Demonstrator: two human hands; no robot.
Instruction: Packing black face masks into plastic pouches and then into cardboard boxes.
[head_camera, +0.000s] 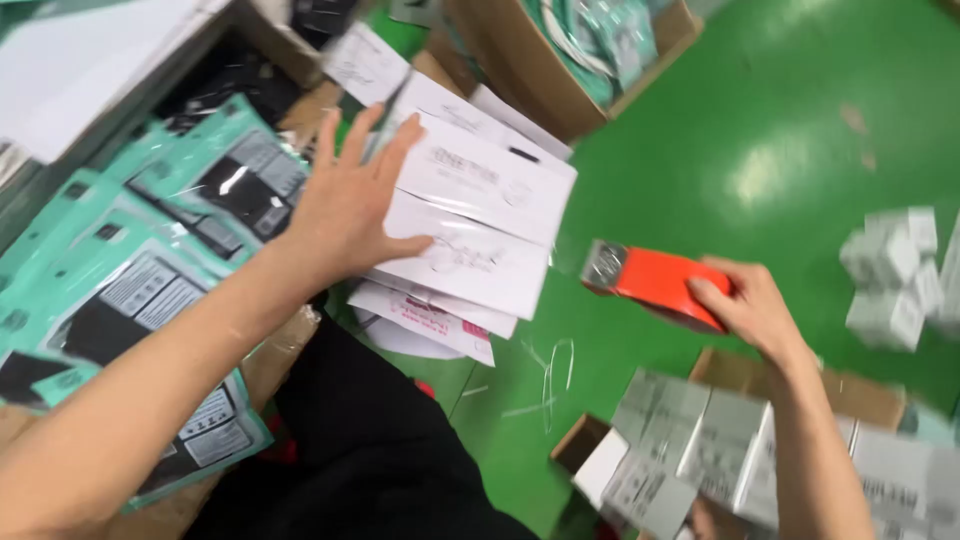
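— What have the hands got?

— My right hand (752, 312) is wrapped tight around an orange plastic tape dispenser with a metal front (652, 283), held in the air over the glossy green floor (780, 140). My left hand (345, 205) lies flat with its fingers spread, palm pressing a fanned stack of white printed paper sheets (480, 215); it grasps nothing.

— What's around them?

— Teal and black flat packets (150, 280) lie left of my left arm. Small grey-white cartons (700, 445) fill a brown cardboard box (860, 392) under my right forearm.
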